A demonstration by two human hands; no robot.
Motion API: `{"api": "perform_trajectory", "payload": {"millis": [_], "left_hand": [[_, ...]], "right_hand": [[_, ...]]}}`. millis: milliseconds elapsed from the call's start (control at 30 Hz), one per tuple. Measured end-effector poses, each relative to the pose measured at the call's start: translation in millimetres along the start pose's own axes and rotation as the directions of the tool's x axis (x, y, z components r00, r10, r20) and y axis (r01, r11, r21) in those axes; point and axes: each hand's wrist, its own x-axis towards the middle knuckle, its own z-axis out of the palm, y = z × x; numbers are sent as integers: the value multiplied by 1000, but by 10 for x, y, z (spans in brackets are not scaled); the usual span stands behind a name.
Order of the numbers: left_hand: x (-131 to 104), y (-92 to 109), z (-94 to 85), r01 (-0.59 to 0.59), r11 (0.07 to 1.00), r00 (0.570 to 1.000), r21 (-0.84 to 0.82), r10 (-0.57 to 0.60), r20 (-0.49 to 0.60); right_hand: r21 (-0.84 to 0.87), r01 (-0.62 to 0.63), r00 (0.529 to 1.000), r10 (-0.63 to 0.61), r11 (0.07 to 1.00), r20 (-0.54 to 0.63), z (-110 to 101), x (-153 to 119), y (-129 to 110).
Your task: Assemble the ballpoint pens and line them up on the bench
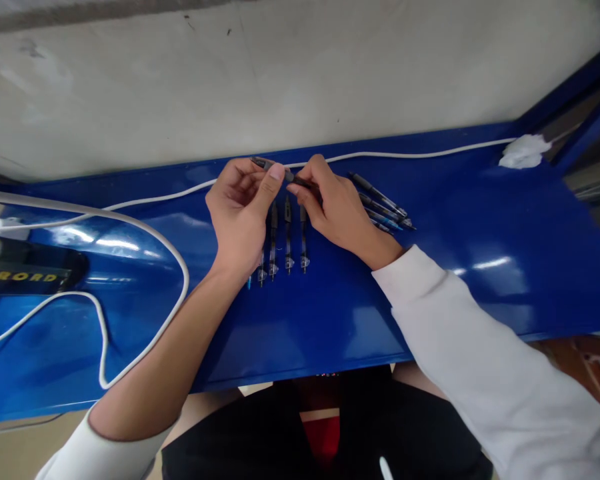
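Observation:
A dark pen [299,180] is held level above the blue tabletop, between both my hands. My left hand [243,210] pinches one end between thumb and fingers; the thumb covers part of the pen. With thumb and forefinger, my right hand [337,210] grips the other end, and the fingers hide its tip. Below the hands, several dark pens with clear ends [289,243] lie side by side, pointing toward me, some partly behind my left hand. To the right of my right hand is a slanted bunch of several pens [377,193].
A white cable [400,155] runs along the back of the blue table [305,327] and loops on the left beside my forearm. White crumpled material [525,151] sits at the back right. A dark lettered object [27,270] lies at left. A pale wall [300,73] stands behind.

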Motion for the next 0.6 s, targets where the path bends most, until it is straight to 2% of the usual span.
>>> {"api": "perform_trajectory", "payload": {"millis": [167,367,600], "left_hand": [[-7,-33,-2,3,1000,1000,4,-3,3],[-4,-6,1,17,1000,1000,26,-17,-23],[-24,6,16,-11,1000,1000,-2,11,-1]], "right_hand": [[24,-27,1000,27,999,1,-1,-12,-24],[-1,28,999,-28,1000,21,-26,-1,-43],[37,-29,999,28,999,19,-8,-9,-5]]}}
